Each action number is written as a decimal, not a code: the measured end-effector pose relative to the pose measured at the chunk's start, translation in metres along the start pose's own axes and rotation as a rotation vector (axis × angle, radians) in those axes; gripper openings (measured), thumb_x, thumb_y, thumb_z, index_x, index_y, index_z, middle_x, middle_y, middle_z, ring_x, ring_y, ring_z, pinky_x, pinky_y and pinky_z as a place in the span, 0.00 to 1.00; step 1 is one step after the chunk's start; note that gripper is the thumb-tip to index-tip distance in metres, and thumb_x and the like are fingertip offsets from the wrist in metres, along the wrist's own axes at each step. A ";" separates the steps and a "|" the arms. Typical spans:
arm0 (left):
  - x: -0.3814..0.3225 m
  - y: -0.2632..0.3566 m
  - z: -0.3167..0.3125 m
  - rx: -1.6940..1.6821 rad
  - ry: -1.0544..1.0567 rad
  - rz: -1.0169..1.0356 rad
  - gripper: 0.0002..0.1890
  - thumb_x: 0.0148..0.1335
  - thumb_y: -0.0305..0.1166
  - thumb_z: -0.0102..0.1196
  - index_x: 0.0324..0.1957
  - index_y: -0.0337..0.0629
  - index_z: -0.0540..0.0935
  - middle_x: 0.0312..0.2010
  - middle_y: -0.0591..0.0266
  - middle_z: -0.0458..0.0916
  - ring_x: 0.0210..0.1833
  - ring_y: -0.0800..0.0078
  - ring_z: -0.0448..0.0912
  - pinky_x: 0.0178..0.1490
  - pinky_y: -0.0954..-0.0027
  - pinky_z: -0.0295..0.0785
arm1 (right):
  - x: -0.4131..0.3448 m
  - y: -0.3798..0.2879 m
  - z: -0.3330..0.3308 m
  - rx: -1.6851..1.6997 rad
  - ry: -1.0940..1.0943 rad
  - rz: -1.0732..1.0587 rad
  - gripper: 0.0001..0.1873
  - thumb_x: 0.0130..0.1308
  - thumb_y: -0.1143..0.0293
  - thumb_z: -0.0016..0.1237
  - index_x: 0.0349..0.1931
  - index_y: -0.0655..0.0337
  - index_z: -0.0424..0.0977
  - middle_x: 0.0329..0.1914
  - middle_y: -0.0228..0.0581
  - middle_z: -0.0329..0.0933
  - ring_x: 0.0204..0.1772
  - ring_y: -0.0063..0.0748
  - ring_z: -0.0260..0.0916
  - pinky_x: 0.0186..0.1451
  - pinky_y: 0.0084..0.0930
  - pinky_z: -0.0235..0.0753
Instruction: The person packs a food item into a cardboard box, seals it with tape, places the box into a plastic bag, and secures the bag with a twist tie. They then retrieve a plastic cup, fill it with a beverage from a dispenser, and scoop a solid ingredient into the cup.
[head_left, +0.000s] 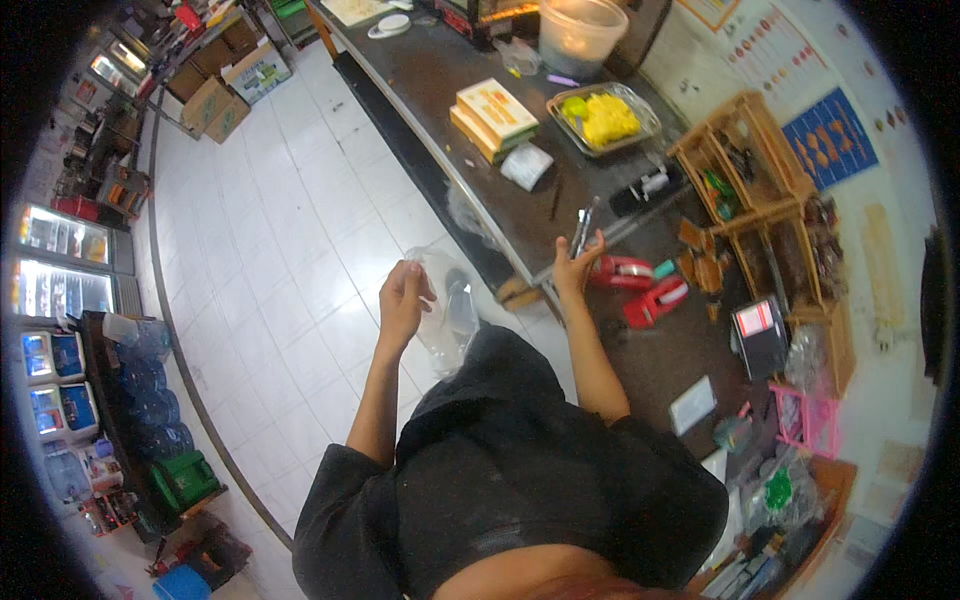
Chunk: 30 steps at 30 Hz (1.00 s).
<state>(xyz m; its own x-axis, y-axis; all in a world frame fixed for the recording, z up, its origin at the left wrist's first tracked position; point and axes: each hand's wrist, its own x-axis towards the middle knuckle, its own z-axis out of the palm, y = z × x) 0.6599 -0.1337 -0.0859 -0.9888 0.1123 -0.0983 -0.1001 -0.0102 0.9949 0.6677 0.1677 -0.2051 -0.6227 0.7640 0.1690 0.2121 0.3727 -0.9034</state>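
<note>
In my left hand (403, 306) is the top of a clear plastic bag (450, 319), which hangs open-sided and crumpled in front of my dark clothing, over the white floor. My right hand (576, 264) is at the corner of the dark counter (517, 225), its fingers around shiny metal tongs (583, 228) that point away from me. Close beside that hand lie two red tape dispensers (624, 271). Farther up the counter, a crumpled white paper (527, 166) lies against stacked boxes (495, 116).
A foil-lined tray (604, 118) with yellow food and a translucent bucket (582, 34) stand farther along the counter. Wooden shelves (750, 165) line the wall at right, near a card terminal (759, 337). Cardboard boxes (217, 105) and water bottles (154, 405) stand across the tiled floor (277, 285).
</note>
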 end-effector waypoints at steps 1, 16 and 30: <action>0.027 0.003 0.001 0.032 0.040 0.046 0.19 0.75 0.43 0.41 0.31 0.41 0.74 0.20 0.66 0.73 0.20 0.81 0.72 0.23 0.78 0.66 | 0.023 0.016 0.019 -0.038 0.032 0.025 0.45 0.60 0.59 0.59 0.70 0.64 0.46 0.69 0.59 0.53 0.70 0.55 0.55 0.70 0.46 0.55; 0.326 0.124 -0.024 0.358 -0.263 0.187 0.15 0.66 0.28 0.55 0.24 0.41 0.66 0.22 0.74 0.66 0.28 0.83 0.65 0.29 0.77 0.62 | 0.103 -0.190 0.195 0.376 -0.522 -0.174 0.45 0.54 0.54 0.65 0.65 0.64 0.55 0.62 0.55 0.64 0.63 0.48 0.66 0.64 0.43 0.66; 0.554 0.138 -0.040 0.267 -0.730 0.398 0.08 0.52 0.15 0.54 0.32 0.39 0.72 0.27 0.69 0.72 0.33 0.82 0.70 0.38 0.76 0.68 | 0.175 -0.261 0.382 -0.240 -0.455 -0.596 0.08 0.65 0.69 0.47 0.39 0.62 0.76 0.34 0.47 0.78 0.38 0.51 0.76 0.46 0.46 0.75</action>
<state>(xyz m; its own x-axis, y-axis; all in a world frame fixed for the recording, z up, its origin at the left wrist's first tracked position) 0.0939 -0.1126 -0.0039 -0.6175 0.7595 0.2047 0.3571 0.0388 0.9333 0.2160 0.0027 -0.0898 -0.9189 0.1283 0.3731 -0.1299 0.7946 -0.5930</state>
